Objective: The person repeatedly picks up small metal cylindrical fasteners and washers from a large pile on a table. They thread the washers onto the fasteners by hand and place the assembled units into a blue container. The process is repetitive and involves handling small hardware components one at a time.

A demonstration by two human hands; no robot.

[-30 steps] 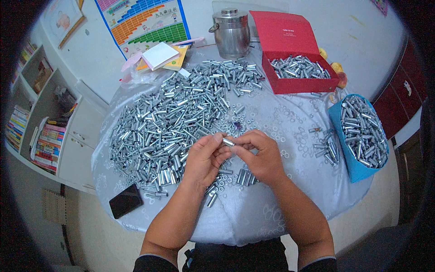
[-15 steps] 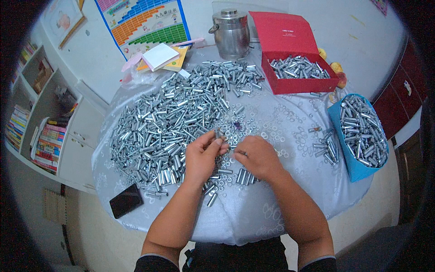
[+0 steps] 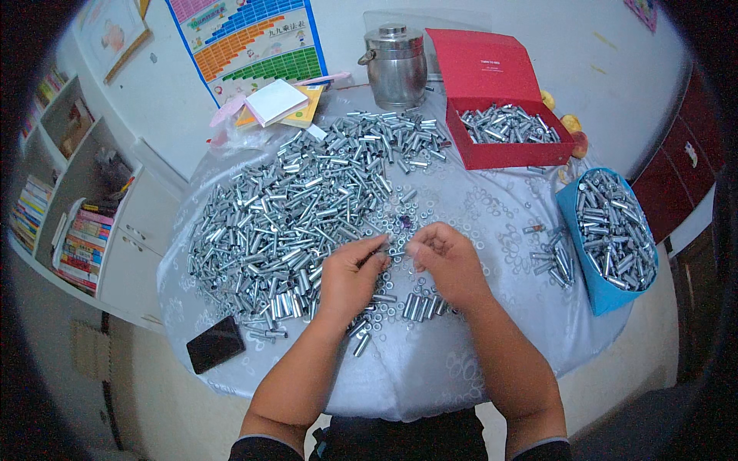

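Observation:
A large heap of shiny metal tubes (image 3: 292, 207) covers the left and middle of the table. My left hand (image 3: 352, 278) is at the heap's right edge, thumb and fingers pinched; what they hold, if anything, cannot be made out. My right hand (image 3: 452, 265) faces it, fingers curled and fingertips close together, their contents too small to name. Small metal rings (image 3: 405, 209) lie scattered beyond and between the hands. Just below my right hand a short row of tubes (image 3: 419, 306) lies side by side, and a few loose tubes (image 3: 361, 343) rest nearer me.
A red box (image 3: 515, 154) of tubes has its lid raised at the back right. Right of me stands a blue bin (image 3: 586, 257) full of tubes, loose ones (image 3: 555, 265) beside it. A black phone (image 3: 215, 345), a steel pot (image 3: 395, 73) and notebooks (image 3: 277, 103) are also on the table.
The upright tube that showed in my left fingers is no longer visible there. My left hand has shifted right and turned over, its fingertips now pointing toward the right hand.

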